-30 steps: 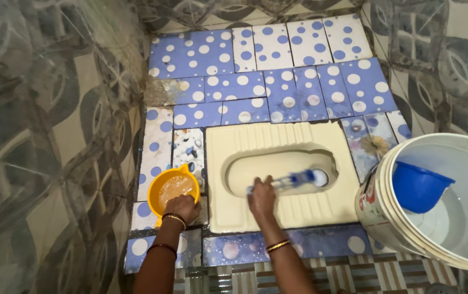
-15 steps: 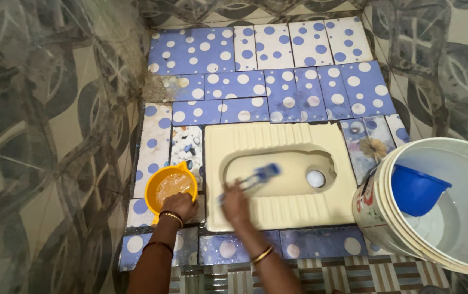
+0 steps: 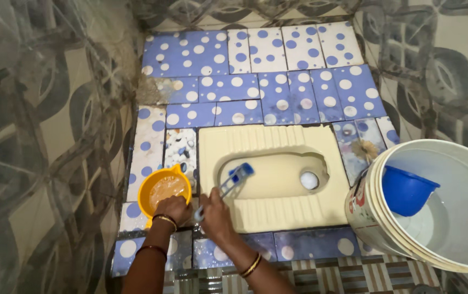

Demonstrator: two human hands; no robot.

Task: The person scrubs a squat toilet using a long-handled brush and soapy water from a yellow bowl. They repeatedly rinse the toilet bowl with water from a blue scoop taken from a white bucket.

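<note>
A: What does the right hand [image 3: 216, 213] have?

B: Its fingers are curled tight around the handle of a blue and white brush [image 3: 228, 184]. The brush slants up and to the right from the fist, and its blue head sits at the left end of the cream squat pan [image 3: 269, 209], just inside the basin's rim.

A: And the left hand [image 3: 172, 208]?

B: It grips the near edge of a small yellow mug [image 3: 163, 189] — fingers folded over the rim. The mug stands on the spotted floor tiles [image 3: 255, 87] just left of the pan and holds cloudy liquid. The 2 hands are close, almost side by side at the pan's front left corner.

A: What is inside the pan?

B: A round drain hole [image 3: 309, 180] toward the right end of the basin, pale with water in it, well apart from the brush head. Ribbed foot rests run along the near and far sides.

A: Anything to the right?

B: A large white bucket [image 3: 372, 218] stands just beside the pan's right edge, partly filled with water, with a blue mug [image 3: 405, 190] tilted inside it against the wall. Bangles show on both wrists — gold on the right, gold and dark ones on the left. Patterned grey wall tiles [image 3: 43, 136] close in the space.
</note>
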